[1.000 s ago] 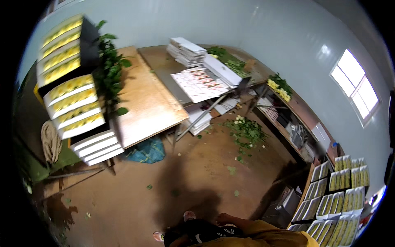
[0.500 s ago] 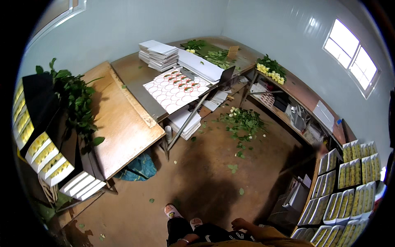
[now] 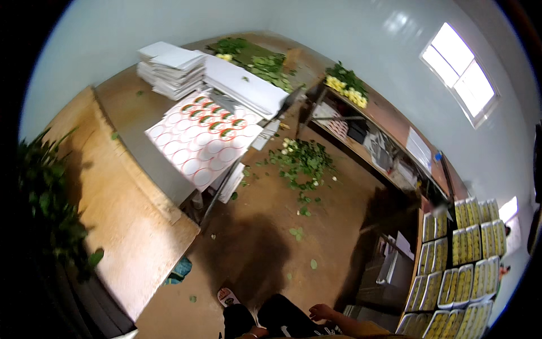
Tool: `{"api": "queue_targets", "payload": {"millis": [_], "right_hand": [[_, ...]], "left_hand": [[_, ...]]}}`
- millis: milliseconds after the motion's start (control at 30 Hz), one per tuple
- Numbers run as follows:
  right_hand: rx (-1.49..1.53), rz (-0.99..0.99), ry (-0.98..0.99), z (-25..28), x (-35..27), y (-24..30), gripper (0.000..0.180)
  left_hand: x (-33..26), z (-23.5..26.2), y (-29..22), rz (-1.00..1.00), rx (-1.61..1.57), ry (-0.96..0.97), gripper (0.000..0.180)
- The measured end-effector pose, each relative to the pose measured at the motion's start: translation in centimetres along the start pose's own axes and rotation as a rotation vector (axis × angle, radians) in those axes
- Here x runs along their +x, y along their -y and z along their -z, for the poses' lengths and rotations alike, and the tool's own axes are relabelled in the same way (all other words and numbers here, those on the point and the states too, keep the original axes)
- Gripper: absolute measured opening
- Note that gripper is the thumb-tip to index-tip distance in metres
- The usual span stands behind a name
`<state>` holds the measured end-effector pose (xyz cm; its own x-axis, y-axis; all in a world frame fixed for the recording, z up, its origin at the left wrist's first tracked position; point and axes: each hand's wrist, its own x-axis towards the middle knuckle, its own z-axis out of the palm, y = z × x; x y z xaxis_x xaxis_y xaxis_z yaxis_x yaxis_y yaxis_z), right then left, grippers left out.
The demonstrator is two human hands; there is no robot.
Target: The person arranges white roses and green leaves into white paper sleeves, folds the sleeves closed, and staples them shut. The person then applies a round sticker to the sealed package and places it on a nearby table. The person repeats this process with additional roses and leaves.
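Note:
My right hand hangs at the lower edge by my dark trousers, with its fingers loosely curled and nothing showing in them. My left hand is low by my thigh, a band at its wrist; its fingers are hard to make out. Both hands are away from the tables. Ahead, a sheet of round red-edged stickers lies on the metal table, some of its circles darker. A stack of white card and a long white board lie behind it.
A wooden bench with leafy stems stands left. Cut foliage litters the brown floor. Yellow roses lie on the back shelf table. White trays of yellow flowers fill the right side, beside a box.
My view has swung and come nearer the metal table, so the sticker sheet looks larger. One foot has stepped forward. The flower trays on the left have left the view.

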<state>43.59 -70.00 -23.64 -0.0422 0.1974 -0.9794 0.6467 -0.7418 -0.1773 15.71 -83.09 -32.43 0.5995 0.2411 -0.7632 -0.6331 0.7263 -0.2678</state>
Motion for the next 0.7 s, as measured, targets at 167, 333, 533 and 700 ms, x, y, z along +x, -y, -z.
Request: {"api": "queue_targets", "payload": {"millis": [167,333,533,700], "right_hand": [[-0.018,0.042,0.047,2.7,4.3,0.1,0.036],[0.082,0.065,0.041,5.3,8.6,3.1,0.037],[-0.120,0.317,-0.099,14.1,11.3,8.3,0.033],[0.952,0.142,0.181,23.9,9.3,13.6,0.028]], "left_hand": [[-0.4,-3.5,-7.3,0.047,0.106,-0.051,0.029],[0.0,-8.9,-15.8,0.047,0.216,-0.110,0.029],[6.3,-18.1,-24.6,0.104,0.310,-0.186,0.029],[11.9,-24.1,-27.8,0.168,0.300,-0.235,0.029]]}}
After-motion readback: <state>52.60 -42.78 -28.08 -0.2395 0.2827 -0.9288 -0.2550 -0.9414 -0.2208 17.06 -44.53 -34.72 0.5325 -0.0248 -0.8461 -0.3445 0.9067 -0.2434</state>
